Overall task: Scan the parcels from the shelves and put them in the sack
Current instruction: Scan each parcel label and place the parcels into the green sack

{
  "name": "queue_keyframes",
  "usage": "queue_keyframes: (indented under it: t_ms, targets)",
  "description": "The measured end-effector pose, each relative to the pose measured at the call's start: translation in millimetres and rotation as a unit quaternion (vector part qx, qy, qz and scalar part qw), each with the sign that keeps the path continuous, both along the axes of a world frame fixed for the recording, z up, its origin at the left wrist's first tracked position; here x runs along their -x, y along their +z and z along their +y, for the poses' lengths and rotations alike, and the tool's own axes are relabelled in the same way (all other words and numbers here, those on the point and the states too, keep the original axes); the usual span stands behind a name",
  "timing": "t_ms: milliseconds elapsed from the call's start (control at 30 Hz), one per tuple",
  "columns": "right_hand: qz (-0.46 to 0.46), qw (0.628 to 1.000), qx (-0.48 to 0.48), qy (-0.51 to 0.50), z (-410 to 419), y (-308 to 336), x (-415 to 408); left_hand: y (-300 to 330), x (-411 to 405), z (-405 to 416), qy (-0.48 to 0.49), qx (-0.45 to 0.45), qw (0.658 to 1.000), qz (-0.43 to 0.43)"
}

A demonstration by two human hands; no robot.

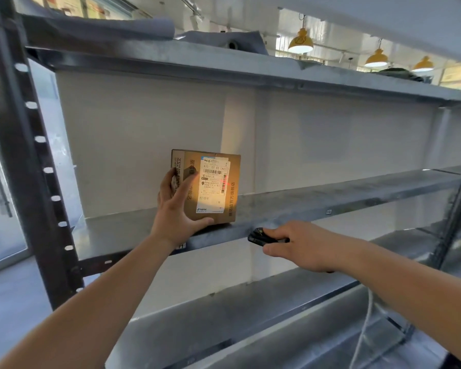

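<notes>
A small brown cardboard parcel (210, 186) with a white shipping label stands upright on the middle metal shelf (330, 201). My left hand (177, 209) grips it at its left side and bottom edge, fingers behind and thumb under the front. My right hand (301, 245) holds a black handheld scanner (261, 237) just below the shelf's front edge, pointed at the parcel. Warm light and a red scan line fall on the label's barcode. The sack is out of view.
A dark perforated upright (24, 145) frames the rack at the left. Grey wrapped items (218, 39) lie on the top shelf. A lower shelf (250, 323) runs beneath, with a white cable (365, 326) hanging at the right. Yellow lamps (300, 42) hang behind.
</notes>
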State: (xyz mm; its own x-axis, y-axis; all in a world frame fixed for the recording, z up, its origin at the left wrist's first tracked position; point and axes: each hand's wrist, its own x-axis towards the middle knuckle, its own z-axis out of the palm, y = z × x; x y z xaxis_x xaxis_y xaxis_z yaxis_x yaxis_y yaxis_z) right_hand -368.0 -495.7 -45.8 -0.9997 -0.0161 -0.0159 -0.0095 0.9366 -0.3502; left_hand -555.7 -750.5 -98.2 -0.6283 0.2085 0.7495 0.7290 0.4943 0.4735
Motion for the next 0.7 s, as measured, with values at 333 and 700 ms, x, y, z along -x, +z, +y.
queue_keyframes:
  t_ms: [333,700]
  targets:
    - [-0.004,1.000,-0.018,-0.006,-9.9,1.1,-6.5,-3.8,3.2,-4.4,-0.021,-0.011,1.000,-0.010]
    - [-0.010,0.999,-0.030,-0.008,-21.0,9.3,-12.2,-6.4,7.6,-4.0,-0.025,-0.015,1.000,-0.004]
